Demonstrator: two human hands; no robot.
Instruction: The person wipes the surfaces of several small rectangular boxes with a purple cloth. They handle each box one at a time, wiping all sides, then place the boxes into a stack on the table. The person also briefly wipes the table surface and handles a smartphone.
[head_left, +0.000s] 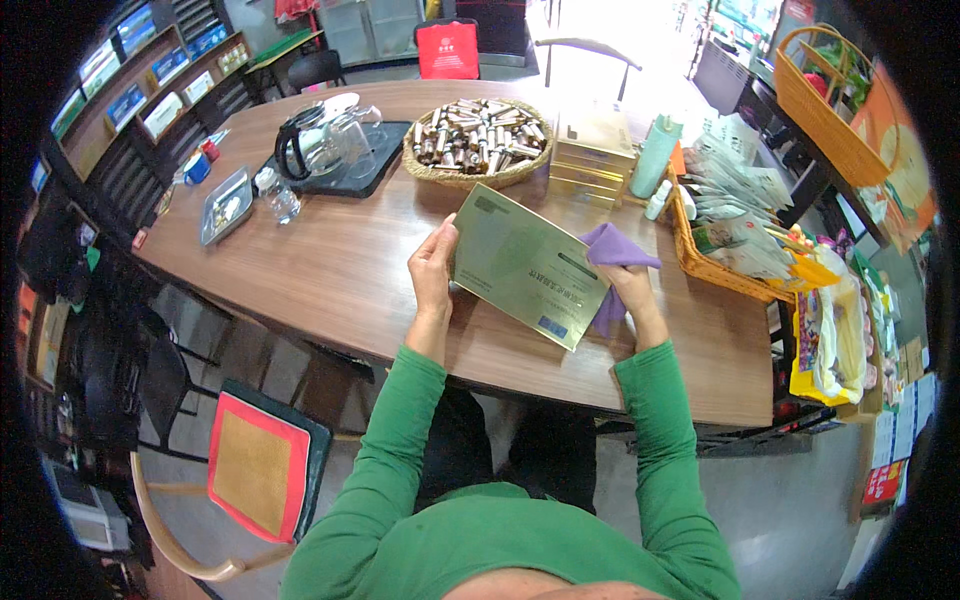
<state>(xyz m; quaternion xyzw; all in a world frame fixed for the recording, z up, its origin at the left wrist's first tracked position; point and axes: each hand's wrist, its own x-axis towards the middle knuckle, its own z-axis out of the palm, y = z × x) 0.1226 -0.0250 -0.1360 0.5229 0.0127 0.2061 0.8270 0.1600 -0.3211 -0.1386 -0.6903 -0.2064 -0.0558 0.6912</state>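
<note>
A flat gold box (525, 262) with printed writing is held tilted above the wooden table. My left hand (433, 262) grips its left end, thumb near the upper corner. At the right end, my right hand (630, 281) holds a purple cloth (609, 244) against the box edge; part of the cloth hangs below the hand. How the right fingers meet the box is hidden by the cloth. Beyond the box stands a woven basket (484, 180) full of small brown vials (480, 135). A stack of gold boxes (589, 169) is to its right.
Behind on the table (322, 262) are a black tray (382, 169) with glass pitchers, a small clear bottle (279, 196) and a grey tray (227, 206). On the right stand a green bottle (656, 156) and a wicker basket (686, 240) of packets. A cushioned chair (259, 465) is at lower left.
</note>
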